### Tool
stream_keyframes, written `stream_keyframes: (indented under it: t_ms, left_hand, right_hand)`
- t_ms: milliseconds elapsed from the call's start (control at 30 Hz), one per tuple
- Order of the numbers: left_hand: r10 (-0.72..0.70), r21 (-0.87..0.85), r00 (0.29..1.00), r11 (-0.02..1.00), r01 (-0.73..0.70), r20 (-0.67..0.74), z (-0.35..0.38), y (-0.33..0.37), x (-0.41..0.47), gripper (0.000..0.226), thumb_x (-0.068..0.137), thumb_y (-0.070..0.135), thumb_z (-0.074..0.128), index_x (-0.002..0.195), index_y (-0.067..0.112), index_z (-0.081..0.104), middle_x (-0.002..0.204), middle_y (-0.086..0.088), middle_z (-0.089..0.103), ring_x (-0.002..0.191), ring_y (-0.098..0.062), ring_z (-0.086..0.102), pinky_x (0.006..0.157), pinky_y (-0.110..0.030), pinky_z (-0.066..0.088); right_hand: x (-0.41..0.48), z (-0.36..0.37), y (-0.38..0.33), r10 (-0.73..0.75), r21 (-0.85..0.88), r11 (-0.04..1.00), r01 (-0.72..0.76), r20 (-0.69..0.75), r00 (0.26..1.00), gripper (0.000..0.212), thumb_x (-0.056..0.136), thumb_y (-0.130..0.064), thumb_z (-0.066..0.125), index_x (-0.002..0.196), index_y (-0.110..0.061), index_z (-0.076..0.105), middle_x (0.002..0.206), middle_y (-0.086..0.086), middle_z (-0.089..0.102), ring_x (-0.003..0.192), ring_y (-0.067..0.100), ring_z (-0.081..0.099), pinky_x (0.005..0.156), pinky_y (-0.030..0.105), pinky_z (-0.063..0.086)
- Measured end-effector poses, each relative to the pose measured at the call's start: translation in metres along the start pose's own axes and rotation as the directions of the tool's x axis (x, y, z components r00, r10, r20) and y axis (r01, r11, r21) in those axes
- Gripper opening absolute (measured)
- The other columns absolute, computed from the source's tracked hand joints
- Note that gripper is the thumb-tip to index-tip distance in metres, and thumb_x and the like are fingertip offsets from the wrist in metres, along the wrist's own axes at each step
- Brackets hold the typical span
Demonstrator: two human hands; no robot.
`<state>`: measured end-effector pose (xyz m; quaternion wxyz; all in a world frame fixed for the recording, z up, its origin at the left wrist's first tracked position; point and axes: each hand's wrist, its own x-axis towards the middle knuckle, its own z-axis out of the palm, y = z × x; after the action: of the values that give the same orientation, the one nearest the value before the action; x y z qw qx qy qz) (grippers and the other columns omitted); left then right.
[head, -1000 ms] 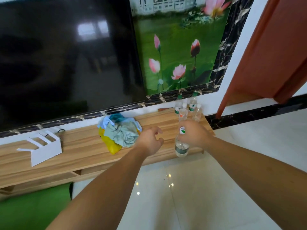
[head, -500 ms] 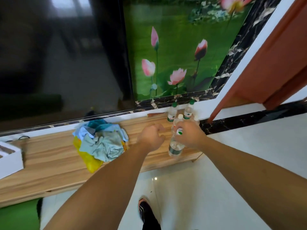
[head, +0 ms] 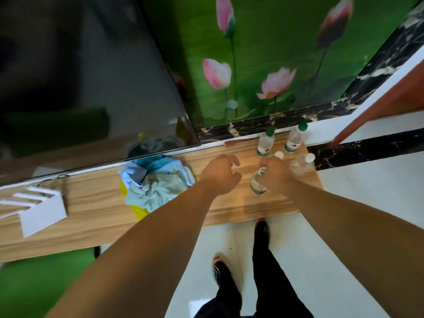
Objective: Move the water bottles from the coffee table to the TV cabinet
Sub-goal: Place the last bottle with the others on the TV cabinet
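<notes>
1. TV cabinet (head: 96, 203): long wooden top running along the wall below a dark screen (head: 80, 76). All items below are on or over this top.
2. White box (head: 43, 212): open-topped, at the left end. White slats show inside; nothing else can be made out in it.
3. Cloth pile (head: 156, 187): crumpled blue and pale green cloths lying on a yellow item (head: 137, 210), mid-cabinet.
4. Left hand (head: 219, 176): held over the top between the cloth pile and the bottles, fingers loosely curled, holding nothing.
5. Right hand (head: 275, 176): fingers wrapped round the held bottle (head: 257, 184).
6. Held bottle: clear, tilted, base at the cabinet top near the front edge; contact cannot be confirmed, nor fill level.
7. Standing at the right end: left green-capped bottle (head: 265, 144) and right green-capped bottle (head: 293, 141) against the wall, white-capped bottle (head: 302, 164) in front, all clear-walled.
</notes>
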<state>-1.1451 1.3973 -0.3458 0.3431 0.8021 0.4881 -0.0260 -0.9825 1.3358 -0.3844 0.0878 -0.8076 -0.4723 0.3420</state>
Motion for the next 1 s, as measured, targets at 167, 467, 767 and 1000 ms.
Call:
stream_keyframes:
  t_ms: [167,467,767,1000]
  left_hand:
    - [-0.058,0.008,0.997,0.998,0.057,0.043,0.016,0.005,0.046,0.029,0.083,0.023,0.060,0.112,0.021,0.061,0.111,-0.008,0.056,0.100,-0.028,0.057,0.084,-0.032,0.042]
    - [-0.209,-0.040,0.971,0.976,0.215,0.119,0.072,-0.001,0.075,0.025,0.082,0.022,0.059,0.106,0.022,0.063,0.111,-0.005,0.061,0.100,-0.021,0.059,0.087,-0.029,0.046]
    - [-0.277,-0.075,0.959,0.957,0.281,0.068,0.079,-0.006,0.063,0.025,0.081,0.021,0.058,0.106,0.024,0.063,0.110,-0.002,0.061,0.100,-0.019,0.059,0.088,-0.032,0.047]
    - [-0.227,-0.109,0.972,0.969,0.220,-0.060,0.047,0.011,0.016,0.027,0.081,0.022,0.058,0.108,0.024,0.062,0.112,-0.001,0.061,0.100,-0.017,0.056,0.086,-0.029,0.044]
  right_hand:
    - [0.059,0.029,0.038,0.073,0.037,0.996,-0.077,0.114,0.991,0.039,0.081,-0.018,0.066,0.119,-0.011,0.060,0.128,0.015,0.049,0.110,0.033,0.054,0.080,0.030,0.042]
    - [0.108,0.071,0.094,0.184,0.075,0.977,-0.201,0.186,0.965,0.045,0.079,-0.007,0.067,0.123,-0.014,0.058,0.131,0.017,0.048,0.112,0.033,0.055,0.085,0.031,0.046]
    - [0.110,0.062,0.095,0.138,0.029,0.989,-0.148,0.219,0.966,0.074,0.079,-0.015,0.068,0.143,-0.017,0.032,0.144,0.017,0.033,0.126,0.036,0.045,0.098,0.043,0.047]
    - [0.070,0.028,0.078,0.055,0.012,0.998,-0.058,0.173,0.983,0.075,0.079,-0.024,0.067,0.144,-0.020,0.030,0.144,0.011,0.032,0.122,0.033,0.048,0.084,0.035,0.045]
